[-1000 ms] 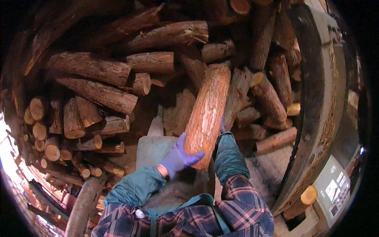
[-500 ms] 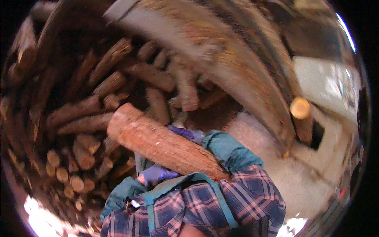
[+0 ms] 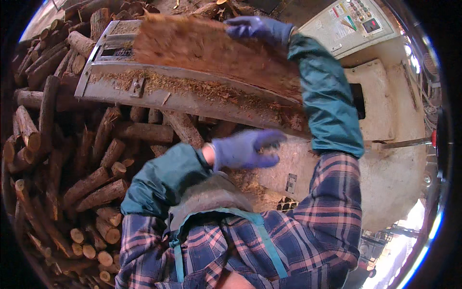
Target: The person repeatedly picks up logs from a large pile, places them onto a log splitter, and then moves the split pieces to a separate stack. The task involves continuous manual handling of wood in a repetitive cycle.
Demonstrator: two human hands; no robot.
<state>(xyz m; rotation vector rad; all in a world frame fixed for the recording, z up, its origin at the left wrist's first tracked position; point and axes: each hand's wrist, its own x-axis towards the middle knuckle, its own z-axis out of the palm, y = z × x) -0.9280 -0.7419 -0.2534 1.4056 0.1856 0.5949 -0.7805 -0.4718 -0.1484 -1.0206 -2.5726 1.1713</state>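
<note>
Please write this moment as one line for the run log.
right hand: on log | left hand: open, empty, apart from log | log: lengthwise along trough, blurred

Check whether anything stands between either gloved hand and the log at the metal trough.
The trough's near side, strewn with wood chips, lies between the left gloved hand and the log. Nothing visible blocks the right gloved hand; its fingers appear to be on the log's far edge.

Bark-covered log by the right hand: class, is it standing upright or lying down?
Lying down: the log stretches lengthwise along the metal trough, the right hand at its far edge.
</note>
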